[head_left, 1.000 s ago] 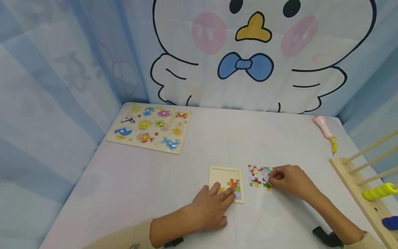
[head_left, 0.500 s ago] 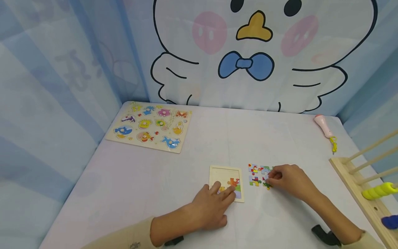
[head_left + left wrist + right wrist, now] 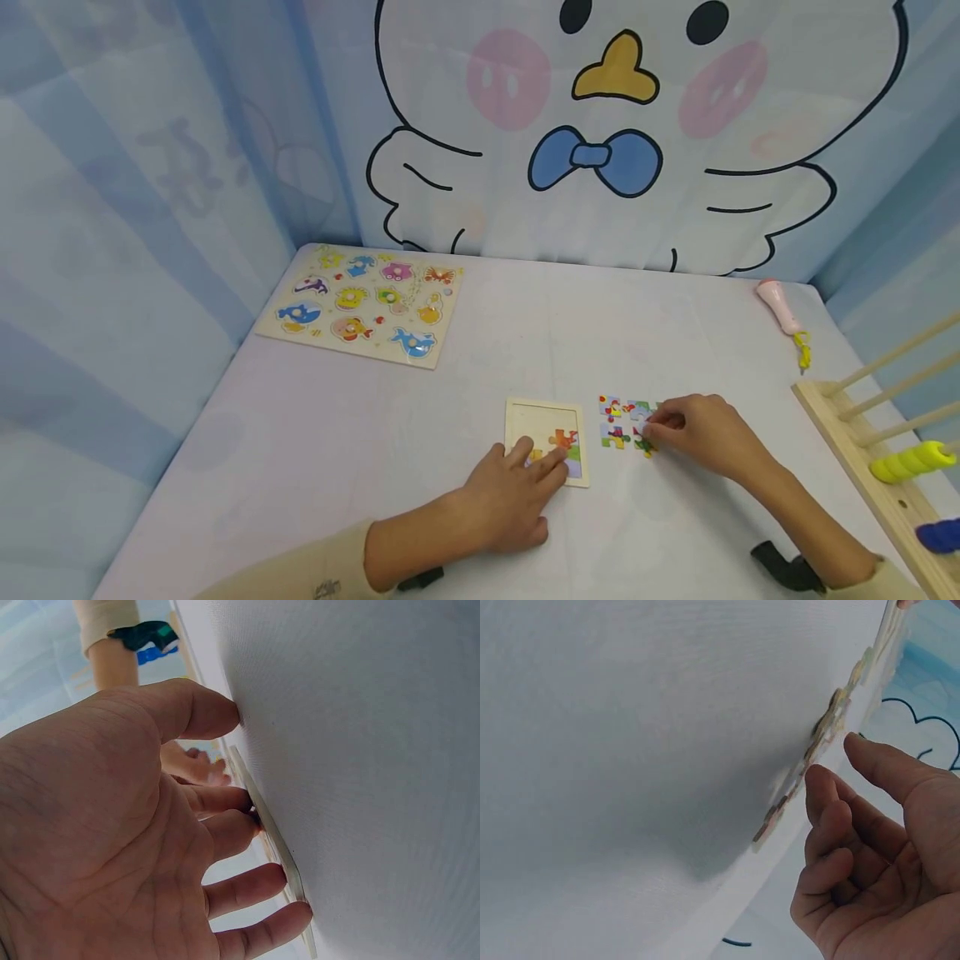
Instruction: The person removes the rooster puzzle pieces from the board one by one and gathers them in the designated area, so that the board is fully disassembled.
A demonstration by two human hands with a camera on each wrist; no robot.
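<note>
My left hand (image 3: 502, 504) lies over the lower left of a small wooden jigsaw tray (image 3: 584, 442), its spread fingertips resting on it. An orange-red jigsaw piece (image 3: 562, 439) shows inside the tray; others near it are partly hidden by the fingers. Right of the tray, several colourful loose jigsaw pieces (image 3: 615, 437) lie flat in a cluster. Over the cluster's right side is my right hand (image 3: 705, 435), fingertips right at the pieces and covering some. In the right wrist view, thumb and index finger (image 3: 821, 784) stand apart with nothing visible between them.
A wooden knob puzzle board (image 3: 378, 310) with sea animals lies at the back left. At the right edge stands a wooden rack (image 3: 862, 450) with rods and yellow rings (image 3: 911, 462). A pink handheld item (image 3: 780, 307) with a yellow strap lies behind it.
The right hand's fingertips have shifted slightly left over the loose pieces. The left hand stays on the tray.
</note>
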